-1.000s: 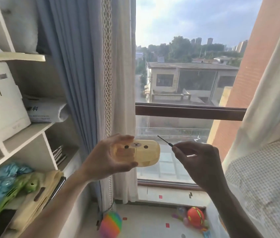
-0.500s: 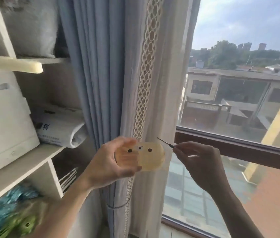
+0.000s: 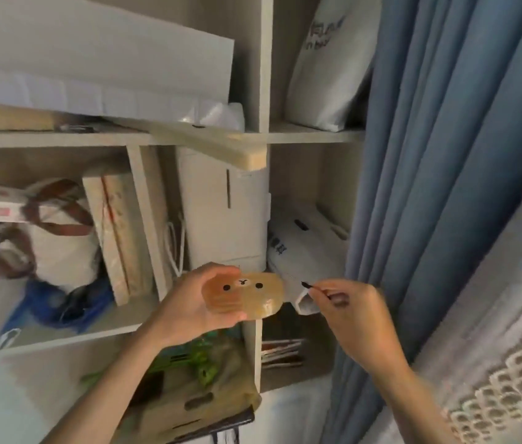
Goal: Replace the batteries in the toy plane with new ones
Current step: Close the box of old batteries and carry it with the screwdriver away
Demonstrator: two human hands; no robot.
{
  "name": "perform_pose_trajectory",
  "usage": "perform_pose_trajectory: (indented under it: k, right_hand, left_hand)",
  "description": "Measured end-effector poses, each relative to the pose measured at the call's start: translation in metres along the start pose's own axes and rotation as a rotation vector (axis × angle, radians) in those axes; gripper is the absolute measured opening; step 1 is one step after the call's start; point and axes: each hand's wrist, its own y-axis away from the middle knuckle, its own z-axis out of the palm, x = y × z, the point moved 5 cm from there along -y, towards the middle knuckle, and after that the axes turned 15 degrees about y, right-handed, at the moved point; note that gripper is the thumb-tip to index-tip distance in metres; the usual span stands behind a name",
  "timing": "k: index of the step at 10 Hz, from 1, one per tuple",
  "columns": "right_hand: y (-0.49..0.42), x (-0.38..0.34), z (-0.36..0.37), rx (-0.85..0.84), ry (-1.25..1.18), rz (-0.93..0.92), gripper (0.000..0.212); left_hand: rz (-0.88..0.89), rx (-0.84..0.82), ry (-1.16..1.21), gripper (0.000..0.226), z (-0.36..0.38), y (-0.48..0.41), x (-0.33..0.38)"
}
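My left hand (image 3: pixel 189 304) grips a small yellow-brown rounded toy body (image 3: pixel 247 293) with a printed bear face, two black dots and a small nose. It is held at chest height in front of a shelf unit. My right hand (image 3: pixel 352 307) pinches a thin dark-tipped screwdriver (image 3: pixel 312 288), whose tip points left toward the toy's right end and stops a little short of it. No batteries are in view.
A pale wooden shelf unit (image 3: pixel 314 136) fills the left and middle, packed with bags, boxes and a white appliance (image 3: pixel 224 213). A wooden board end (image 3: pixel 247 157) juts out above the toy. Blue curtain (image 3: pixel 445 155) and white lace curtain (image 3: pixel 509 347) hang at right.
The view has swung left from the window to the shelves. Both hands keep the same grip, with the toy and screwdriver held close together as before.
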Motion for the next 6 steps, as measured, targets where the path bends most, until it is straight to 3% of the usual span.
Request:
perform_pose_trajectory:
  k: [1, 2, 4, 5, 6]
  right_hand:
    - [-0.029, 0.003, 0.037, -0.082, -0.024, -0.037, 0.032]
    - [-0.058, 0.008, 0.069, -0.082, 0.058, -0.050, 0.023]
    - [-0.110, 0.016, 0.138, -0.205, 0.212, 0.048, 0.023]
    - [-0.116, 0.019, 0.173, -0.260, 0.231, 0.085, 0.020]
    - [-0.113, 0.021, 0.193, -0.260, 0.332, 0.041, 0.020]
  left_hand:
    - [-0.086, 0.070, -0.042, 0.072, -0.017, -0.007, -0.019]
    - [-0.179, 0.072, -0.090, 0.079, -0.024, -0.021, -0.041]
    - [-0.292, 0.047, -0.123, 0.084, -0.013, -0.054, -0.085]
    - [-0.308, 0.046, -0.165, 0.075, -0.005, -0.058, -0.104]
    - [-0.300, 0.009, -0.249, 0.050, -0.002, -0.057, -0.118]
